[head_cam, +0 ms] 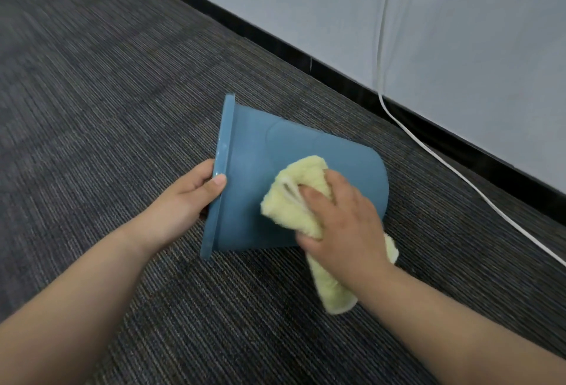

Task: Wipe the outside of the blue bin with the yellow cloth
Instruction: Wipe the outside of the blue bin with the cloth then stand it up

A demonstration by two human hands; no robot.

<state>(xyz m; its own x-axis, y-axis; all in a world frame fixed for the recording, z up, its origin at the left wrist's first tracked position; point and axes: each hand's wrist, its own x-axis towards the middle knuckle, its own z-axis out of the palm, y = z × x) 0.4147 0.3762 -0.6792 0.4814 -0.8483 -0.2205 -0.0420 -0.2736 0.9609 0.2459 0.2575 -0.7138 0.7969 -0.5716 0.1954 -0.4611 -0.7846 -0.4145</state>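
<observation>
The blue bin (260, 152) lies tipped on its side on the carpet, its rim to the left and its base to the right. My left hand (186, 198) grips the rim, thumb over the outer edge and fingers hidden inside the opening. My right hand (340, 216) presses the bunched yellow cloth (294, 201) against the bin's upper side wall. A loose end of the cloth hangs down under my right wrist onto the carpet.
Dark striped carpet (107, 94) covers the floor. A pale wall (459, 32) with a black baseboard (337, 75) runs diagonally behind the bin. A white cable (453, 167) trails down the wall and across the carpet to the right.
</observation>
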